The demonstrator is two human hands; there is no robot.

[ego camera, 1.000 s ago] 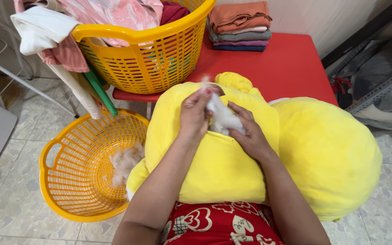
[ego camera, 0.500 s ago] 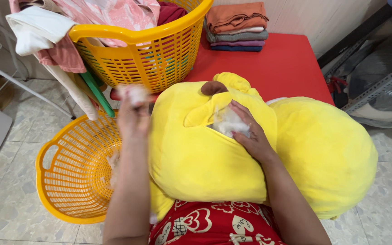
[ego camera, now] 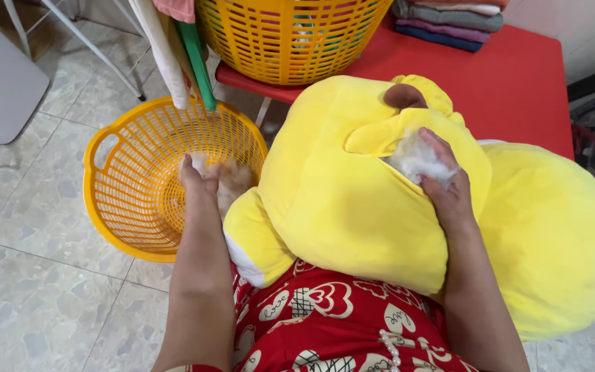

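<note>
Pale floor tiles point(ego camera: 29, 275) run under everything, with a red desk point(ego camera: 518, 83) at the top right carrying a stack of folded cloths point(ego camera: 449, 17) and a tall yellow basket point(ego camera: 290, 34). On the floor stands a low round orange basket point(ego camera: 115, 200), just beside the person's knees. A big yellow plush point(ego camera: 339, 200) lies on the lap, over a red patterned dress point(ego camera: 325, 324), with a second yellow cushion part point(ego camera: 559, 234) to its right.

The left hand point(ego camera: 197, 182) reaches down into the low basket, fingers loosely curled around a tuft of white stuffing point(ego camera: 232, 179); the grip looks slack, and whether it truly holds the tuft cannot be told. More pale fluff lies against the basket's inner wall near it.

The right hand point(ego camera: 445, 182) rests on the plush at an opening in its seam, fingers closed around a wad of white filling point(ego camera: 414, 158) that bulges out there. A brown patch point(ego camera: 404, 96) shows at the plush's top.
</note>
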